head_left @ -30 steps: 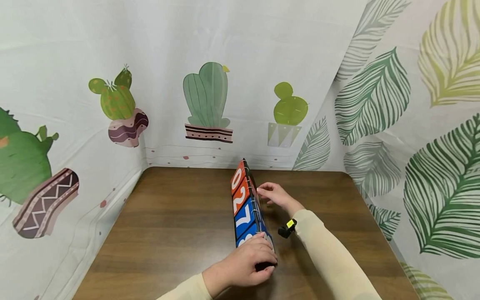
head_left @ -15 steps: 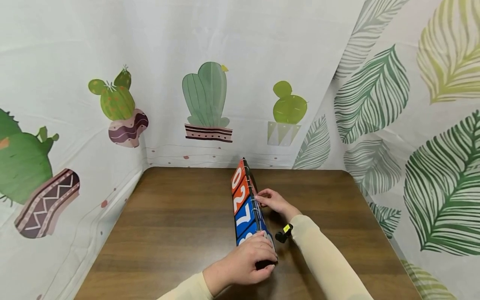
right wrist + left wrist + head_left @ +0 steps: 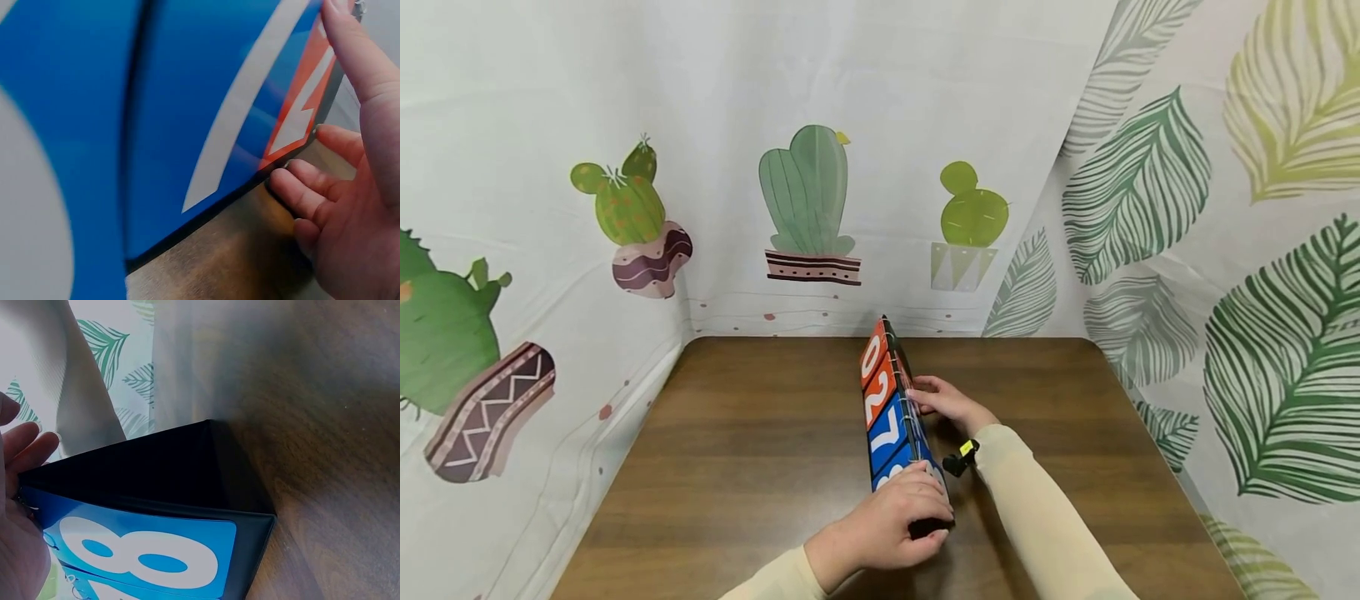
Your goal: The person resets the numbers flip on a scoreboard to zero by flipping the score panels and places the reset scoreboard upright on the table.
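Note:
A black tent-shaped flip scoreboard (image 3: 886, 423) stands on the table, with ring-bound number cards on both faces. In the head view, its left face reads 0 and 2 on red, then 7 and a partly covered digit on blue. My left hand (image 3: 898, 518) grips the near end of the top ridge, fingers bent over it. A blue 8 card (image 3: 147, 553) shows below that hand in the left wrist view. My right hand (image 3: 951, 403) is at the right face, its thumb (image 3: 362, 62) against a red card (image 3: 299, 122) near the ridge and its other fingers loosely bent by the lower edge.
The brown wooden table (image 3: 752, 433) extends to both sides of the scoreboard. White fabric walls printed with cacti (image 3: 808, 192) and leaves (image 3: 1142, 183) enclose it at the back and sides. A small black camera (image 3: 961, 458) sits at my right wrist.
My right hand has moved slightly left and nearer along the right face, its fingertips coming up against the cards. The left hand and the scoreboard have stayed in place.

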The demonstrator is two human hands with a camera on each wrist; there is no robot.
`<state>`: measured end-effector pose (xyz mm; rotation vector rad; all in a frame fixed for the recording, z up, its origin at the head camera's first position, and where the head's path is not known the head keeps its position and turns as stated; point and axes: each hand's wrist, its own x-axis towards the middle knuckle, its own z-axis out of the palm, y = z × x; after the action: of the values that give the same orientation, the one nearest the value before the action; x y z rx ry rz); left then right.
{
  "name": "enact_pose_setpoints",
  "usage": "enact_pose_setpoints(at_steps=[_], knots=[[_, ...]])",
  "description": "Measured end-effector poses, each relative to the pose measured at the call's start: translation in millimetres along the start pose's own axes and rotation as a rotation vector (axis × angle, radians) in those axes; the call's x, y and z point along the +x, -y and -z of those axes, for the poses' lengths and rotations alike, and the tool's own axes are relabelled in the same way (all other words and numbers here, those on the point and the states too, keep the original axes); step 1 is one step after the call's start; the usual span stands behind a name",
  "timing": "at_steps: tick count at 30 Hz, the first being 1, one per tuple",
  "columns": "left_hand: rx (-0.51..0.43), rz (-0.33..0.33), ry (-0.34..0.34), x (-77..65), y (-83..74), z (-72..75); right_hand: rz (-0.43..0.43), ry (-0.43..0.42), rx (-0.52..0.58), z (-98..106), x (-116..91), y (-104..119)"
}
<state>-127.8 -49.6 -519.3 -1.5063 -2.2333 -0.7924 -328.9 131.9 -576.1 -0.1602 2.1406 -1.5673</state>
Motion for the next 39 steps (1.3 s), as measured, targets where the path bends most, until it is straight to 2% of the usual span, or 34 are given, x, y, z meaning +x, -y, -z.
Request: enact_pose_setpoints(at_steps=[4,12,19,27,32,39], knots=[[-0.013,0.001,-0.001,-1.6,0.2,-0.1,-0.047,0.027,0.046,1.3,1.9,2.2],[-0.078,0.044,0.007,-0.5,0.3,5.0,-0.074,-0.003,0.063,0.0,7.6,7.6],[-0.062,0.022,-0.002,3.9,2.7,7.7,-0.073,0.017,0.092,3.2,5.6,17.2],[-0.078,0.032,0.018,4.0,0.4,6.2,-0.1,0.05,0.093,9.0,3.1,15.2],[-0.1,0.053,0.02,4.0,-0.3,6.2,-0.11,0.006,0.088,7.3,2.4,13.8],[-0.094,0.05,0.02,3.2,1.3,3.3,-0.103,-0.063,0.101,2.2,1.2,8.8]])
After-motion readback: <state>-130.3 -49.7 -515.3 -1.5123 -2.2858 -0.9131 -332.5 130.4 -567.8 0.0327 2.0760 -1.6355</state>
